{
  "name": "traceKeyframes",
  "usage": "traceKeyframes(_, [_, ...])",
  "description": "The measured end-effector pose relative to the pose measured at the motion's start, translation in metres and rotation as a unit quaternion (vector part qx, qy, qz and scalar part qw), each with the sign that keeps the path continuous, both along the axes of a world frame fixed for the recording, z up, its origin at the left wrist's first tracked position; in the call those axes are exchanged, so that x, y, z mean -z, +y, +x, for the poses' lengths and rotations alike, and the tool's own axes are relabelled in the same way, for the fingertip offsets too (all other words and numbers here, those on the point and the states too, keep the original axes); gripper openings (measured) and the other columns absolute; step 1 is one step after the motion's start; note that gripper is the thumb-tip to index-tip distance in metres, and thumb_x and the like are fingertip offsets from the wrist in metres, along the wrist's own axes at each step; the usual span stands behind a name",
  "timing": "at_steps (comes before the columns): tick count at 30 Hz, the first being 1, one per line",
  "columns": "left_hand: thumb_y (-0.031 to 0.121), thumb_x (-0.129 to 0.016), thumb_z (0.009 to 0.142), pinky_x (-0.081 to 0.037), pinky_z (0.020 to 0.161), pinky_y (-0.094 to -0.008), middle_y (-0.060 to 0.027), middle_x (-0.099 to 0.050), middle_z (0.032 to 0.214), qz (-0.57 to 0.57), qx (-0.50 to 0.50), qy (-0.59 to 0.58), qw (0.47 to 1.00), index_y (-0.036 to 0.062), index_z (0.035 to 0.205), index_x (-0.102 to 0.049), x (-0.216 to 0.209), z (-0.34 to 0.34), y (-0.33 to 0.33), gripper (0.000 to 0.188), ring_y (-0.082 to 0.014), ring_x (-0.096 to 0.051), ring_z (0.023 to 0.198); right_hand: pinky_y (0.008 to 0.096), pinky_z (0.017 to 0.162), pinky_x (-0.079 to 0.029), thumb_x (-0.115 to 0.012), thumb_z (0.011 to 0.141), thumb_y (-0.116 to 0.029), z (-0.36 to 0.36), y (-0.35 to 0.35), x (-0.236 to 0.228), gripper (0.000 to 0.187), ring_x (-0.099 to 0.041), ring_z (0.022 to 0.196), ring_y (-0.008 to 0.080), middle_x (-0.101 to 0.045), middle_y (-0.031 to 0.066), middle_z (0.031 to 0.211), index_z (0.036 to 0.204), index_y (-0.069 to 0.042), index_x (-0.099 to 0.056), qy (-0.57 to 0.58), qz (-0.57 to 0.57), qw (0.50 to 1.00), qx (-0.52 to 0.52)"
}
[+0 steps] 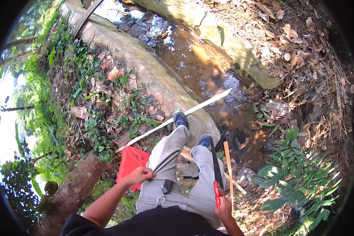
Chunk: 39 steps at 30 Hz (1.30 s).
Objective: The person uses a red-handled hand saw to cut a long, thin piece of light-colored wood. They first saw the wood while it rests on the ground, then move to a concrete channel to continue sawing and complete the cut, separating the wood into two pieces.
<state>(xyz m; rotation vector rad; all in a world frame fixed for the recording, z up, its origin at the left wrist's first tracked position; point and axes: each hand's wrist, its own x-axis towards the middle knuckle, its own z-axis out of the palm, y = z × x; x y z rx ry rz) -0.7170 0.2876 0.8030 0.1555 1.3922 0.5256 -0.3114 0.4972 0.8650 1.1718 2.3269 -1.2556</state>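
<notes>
My left hand [140,176] is closed, its thumb and fingers pinching the cloth of my grey trousers [164,157] at the left thigh. In my right hand [224,207] is a handsaw [216,165] with a red handle and a dark blade, which points forward along my right leg. A black key fob [166,186] on a ring hangs at my front. Ahead, a long pale wood strip [200,106] lies slantwise beneath my left shoe [180,118]. Beside my left leg is a red bag or cloth [129,163].
I stand by a concrete channel wall [145,65] with shallow brown water [196,59] beyond it. Another narrow wood strip [228,165] stands out right of the saw. A tree trunk [76,183] lies left, a leafy plant [291,177] grows right, and dry leaves [291,33] cover the far bank.
</notes>
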Motion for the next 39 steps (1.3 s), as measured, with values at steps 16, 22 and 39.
traceKeyframes(16, [0.031, -0.058, 0.096, -0.053, 0.076, -0.0402, -0.0099, -0.072, 0.082, 0.161, 0.356, 0.303, 0.869, 0.0069, 0.106, -0.066, 0.457, -0.144, 0.282, 0.027, -0.0257, -0.070, 0.081, 0.0265, 0.060, -0.050, -0.071, 0.093, -0.014, -0.114, 0.195, 0.328, 0.016, -0.060, 0.061, 0.0094, -0.062, 0.0039, 0.067, 0.092, -0.002, -0.061, 0.166, -0.129, 0.927, 0.310])
traceKeyframes(22, [0.022, -0.050, 0.097, -0.054, 0.083, -0.0481, -0.0150, -0.072, 0.100, 0.207, 0.499, 0.434, 0.721, 0.0105, 0.112, -0.063, 0.559, -0.097, 0.382, 0.023, -0.0356, -0.070, 0.094, 0.0259, 0.051, -0.041, -0.071, 0.094, -0.012, -0.134, 0.184, 0.368, 0.014, -0.055, 0.056, 0.0066, -0.057, 0.0012, 0.062, 0.089, -0.001, -0.062, 0.105, 0.024, 0.983, 0.150])
traceKeyframes(39, [0.062, -0.046, 0.099, -0.050, 0.096, -0.0482, -0.0216, -0.068, 0.118, 0.386, 0.428, 0.282, 0.767, 0.0079, 0.131, -0.060, 0.662, 0.020, 0.470, 0.065, -0.0389, -0.063, 0.116, 0.0257, 0.044, -0.039, -0.073, 0.082, -0.006, -0.081, 0.122, 0.410, 0.017, -0.051, 0.043, 0.0085, -0.053, 0.0017, 0.053, 0.075, -0.003, -0.058, 0.078, 0.065, 0.979, 0.178])
